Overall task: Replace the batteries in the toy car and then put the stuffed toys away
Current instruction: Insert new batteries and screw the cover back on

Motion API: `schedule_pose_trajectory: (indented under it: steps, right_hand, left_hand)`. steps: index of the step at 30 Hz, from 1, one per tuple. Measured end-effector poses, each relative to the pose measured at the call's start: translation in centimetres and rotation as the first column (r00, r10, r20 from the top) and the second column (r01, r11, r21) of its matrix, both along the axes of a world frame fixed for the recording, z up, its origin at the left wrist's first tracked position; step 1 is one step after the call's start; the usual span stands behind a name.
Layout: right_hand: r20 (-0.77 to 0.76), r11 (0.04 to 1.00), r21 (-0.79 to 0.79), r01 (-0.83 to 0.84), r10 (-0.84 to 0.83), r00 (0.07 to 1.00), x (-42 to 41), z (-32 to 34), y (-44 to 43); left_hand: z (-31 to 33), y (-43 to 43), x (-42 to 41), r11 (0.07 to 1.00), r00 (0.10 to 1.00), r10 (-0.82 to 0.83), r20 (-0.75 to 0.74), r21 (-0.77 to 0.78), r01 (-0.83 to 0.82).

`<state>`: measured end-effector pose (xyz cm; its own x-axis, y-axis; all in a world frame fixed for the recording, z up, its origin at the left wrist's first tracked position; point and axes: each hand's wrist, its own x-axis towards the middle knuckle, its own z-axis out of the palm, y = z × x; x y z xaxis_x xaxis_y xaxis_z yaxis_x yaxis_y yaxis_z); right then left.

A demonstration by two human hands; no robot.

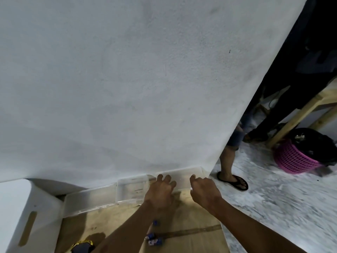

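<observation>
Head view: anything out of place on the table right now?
Yes. A few blue batteries lie loose on the wooden tabletop at the bottom of the view; nothing holds them, so they might roll.

Your left forearm [127, 229] covers part of the blue batteries [154, 241], and their labels are blurred. The bottom edge cuts off the yellow-and-black object [82, 246]. You cannot tell whether your right hand [204, 189] grips the clear box [127, 190]. The wall [127, 88] hides the bystander [226, 157] above the knee
</observation>
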<state>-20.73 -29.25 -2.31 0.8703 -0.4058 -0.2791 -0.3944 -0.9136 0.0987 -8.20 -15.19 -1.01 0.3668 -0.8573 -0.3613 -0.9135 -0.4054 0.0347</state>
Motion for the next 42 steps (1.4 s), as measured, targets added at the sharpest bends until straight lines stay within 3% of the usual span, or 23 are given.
schedule_pose_trajectory:
  steps: [3, 5, 7, 9, 13, 17, 20, 22, 27, 33, 38, 40, 42]
  right_hand:
    - [0.098, 0.989, 0.139, 0.056, -0.070, 0.993, -0.6, -0.4, -0.5]
    - [0.269, 0.973, 0.224, 0.051, -0.112, 0.957, -1.2, 0.1, -1.2]
    - [0.537, 0.973, 0.227, -0.049, -0.083, 0.839, -2.4, 0.8, -1.2]
    - [0.676, 0.968, 0.176, -0.179, 0.013, 0.737, -3.5, 0.0, -0.9]
    - [0.575, 0.940, 0.137, -0.311, 0.180, 0.798, -2.4, -1.1, 0.5]
    - [0.584, 0.905, 0.314, -0.287, 0.054, 0.810, 1.7, 0.2, 0.2]
    - [0.300, 0.898, 0.420, -0.133, 0.001, 0.954, 4.2, 0.5, -0.2]
    - [0.108, 0.867, 0.496, -0.043, -0.012, 0.994, 5.2, 0.2, -0.2]
    - [0.009, 0.821, 0.572, 0.007, -0.015, 1.000, 5.5, -0.8, 0.0]
    - [0.323, 0.836, 0.527, -0.151, -0.033, 0.946, 2.5, -0.3, 0.1]
    - [0.680, 0.879, 0.324, -0.350, 0.042, 0.732, -1.8, 0.9, 1.5]
    - [0.764, 0.913, 0.277, -0.299, -0.020, 0.645, -2.1, 1.1, 1.0]
    - [0.671, 0.943, 0.295, -0.155, -0.089, 0.736, -2.2, 1.0, -0.3]
  left_hand:
    - [0.8, 0.0, 0.2, 0.999, 1.000, -0.001, 0.016, -0.043, 0.001]
    - [1.5, -0.1, 0.4, 0.994, 0.999, 0.039, -0.026, -0.106, -0.042]
    - [1.9, -0.2, 0.8, 0.977, 0.988, 0.105, -0.118, -0.174, -0.125]
    - [2.3, -0.4, 1.1, 0.954, 0.969, 0.154, -0.191, -0.226, -0.196]
    - [2.7, -0.7, 1.6, 0.900, 0.938, 0.202, -0.281, -0.325, -0.291]
    - [3.4, -0.8, 1.9, 0.828, 0.897, 0.242, -0.370, -0.403, -0.390]
    - [4.6, -0.7, 1.5, 0.774, 0.872, 0.223, -0.435, -0.465, -0.430]
    - [5.1, -0.6, 1.3, 0.773, 0.874, 0.214, -0.436, -0.472, -0.424]
    - [4.7, -0.2, 1.5, 0.775, 0.866, 0.236, -0.441, -0.452, -0.441]
    - [3.6, 0.1, 1.6, 0.817, 0.887, 0.249, -0.388, -0.408, -0.408]
    - [2.3, 0.8, 1.2, 0.911, 0.938, 0.231, -0.259, -0.279, -0.302]
    - [1.7, 1.1, 0.9, 0.956, 0.974, 0.167, -0.151, -0.217, -0.197]
    - [1.1, 1.5, 0.7, 0.981, 0.991, 0.113, -0.067, -0.152, -0.122]
